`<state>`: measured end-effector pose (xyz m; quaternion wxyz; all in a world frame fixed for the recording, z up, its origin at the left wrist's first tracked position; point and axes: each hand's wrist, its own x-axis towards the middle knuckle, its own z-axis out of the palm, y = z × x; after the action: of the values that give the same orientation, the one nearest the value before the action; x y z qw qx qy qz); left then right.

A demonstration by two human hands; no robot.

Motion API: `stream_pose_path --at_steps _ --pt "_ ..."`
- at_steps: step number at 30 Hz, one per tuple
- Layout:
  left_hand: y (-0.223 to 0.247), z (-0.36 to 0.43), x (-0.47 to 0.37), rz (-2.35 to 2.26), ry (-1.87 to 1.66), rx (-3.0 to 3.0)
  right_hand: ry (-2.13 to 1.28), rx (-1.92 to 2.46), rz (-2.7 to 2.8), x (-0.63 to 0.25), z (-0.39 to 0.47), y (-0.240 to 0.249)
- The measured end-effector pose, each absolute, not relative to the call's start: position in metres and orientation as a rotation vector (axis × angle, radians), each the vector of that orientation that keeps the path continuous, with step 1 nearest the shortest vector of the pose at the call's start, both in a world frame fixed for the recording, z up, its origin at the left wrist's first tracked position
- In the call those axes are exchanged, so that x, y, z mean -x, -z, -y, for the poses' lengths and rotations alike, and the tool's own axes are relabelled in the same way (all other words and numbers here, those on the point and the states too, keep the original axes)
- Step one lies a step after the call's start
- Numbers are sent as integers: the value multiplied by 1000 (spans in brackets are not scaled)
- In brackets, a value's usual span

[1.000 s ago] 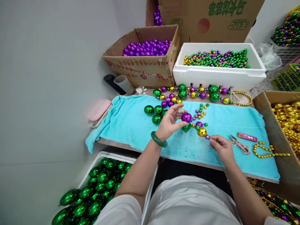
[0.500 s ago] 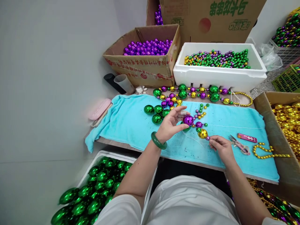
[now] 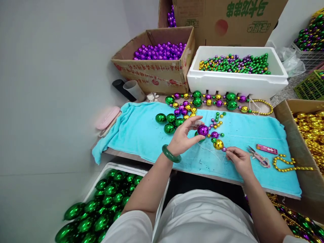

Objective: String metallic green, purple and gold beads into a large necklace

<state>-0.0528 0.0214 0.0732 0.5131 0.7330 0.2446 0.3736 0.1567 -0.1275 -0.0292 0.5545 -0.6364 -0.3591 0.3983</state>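
Observation:
My left hand (image 3: 186, 136), with a green bangle (image 3: 171, 154) at the wrist, is curved around a large purple bead (image 3: 203, 130), thumb at its lower side and fingers behind it. My right hand (image 3: 238, 159) pinches a small purple bead (image 3: 224, 149) at the lower end of the same strand. Between the hands are a gold bead (image 3: 218, 144) and a small green bead. White thread (image 3: 253, 137) runs right across the blue towel (image 3: 141, 135). Large green beads (image 3: 169, 128) lie left of my left hand, and small loose beads (image 3: 217, 119) lie beyond the strand.
Scissors (image 3: 258, 157), a pink box (image 3: 266, 149) and a gold bead chain (image 3: 283, 165) lie at the right. A beaded garland (image 3: 218, 102) spans the back. Behind stand a carton (image 3: 157, 74) of purple beads and a white foam box (image 3: 235, 81).
Both hands keep their hold on the strand. My left wrist and bangle have shifted very slightly to the left.

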Motion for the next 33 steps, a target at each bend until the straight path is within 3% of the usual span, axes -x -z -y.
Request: stream_pose_path --at_steps 33 --pt "-61 -2 39 -655 -940 -1019 -1145 1388 687 -143 124 33"
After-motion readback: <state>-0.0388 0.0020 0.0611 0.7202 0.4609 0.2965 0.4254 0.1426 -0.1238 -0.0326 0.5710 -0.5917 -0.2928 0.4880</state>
